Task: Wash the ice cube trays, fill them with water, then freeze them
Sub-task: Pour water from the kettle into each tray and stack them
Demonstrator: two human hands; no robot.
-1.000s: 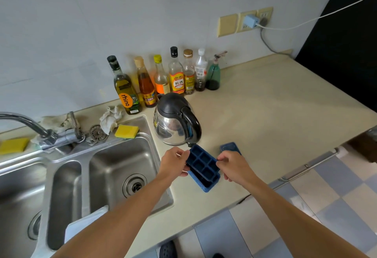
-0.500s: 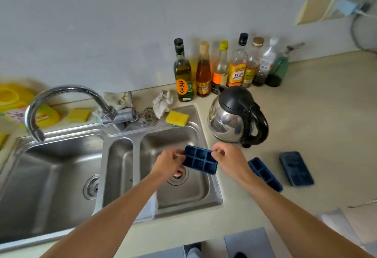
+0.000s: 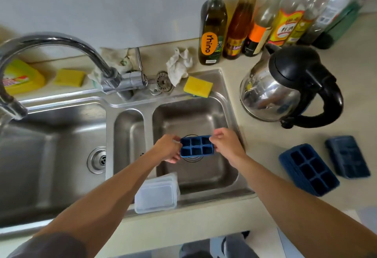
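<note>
A blue ice cube tray (image 3: 196,147) with six cells hangs level over the drain of the right sink basin (image 3: 204,114). My left hand (image 3: 167,148) grips its left end and my right hand (image 3: 226,143) pinches its right end. A second blue tray (image 3: 308,168) lies cells up on the counter right of the sink. Beside that one, further right, lies a darker blue tray or lid (image 3: 347,156). The curved tap (image 3: 61,53) reaches over the left basin; no water runs from it.
A steel kettle (image 3: 289,86) stands on the counter right of the sink. Several bottles (image 3: 213,23) line the wall. A yellow sponge (image 3: 197,86) sits on the sink rim. A clear plastic lid (image 3: 156,193) leans at the front of the middle basin.
Both hands have carried the tray from above the counter leftward over the right basin and lowered it toward the drain. The second tray stayed on the counter.
</note>
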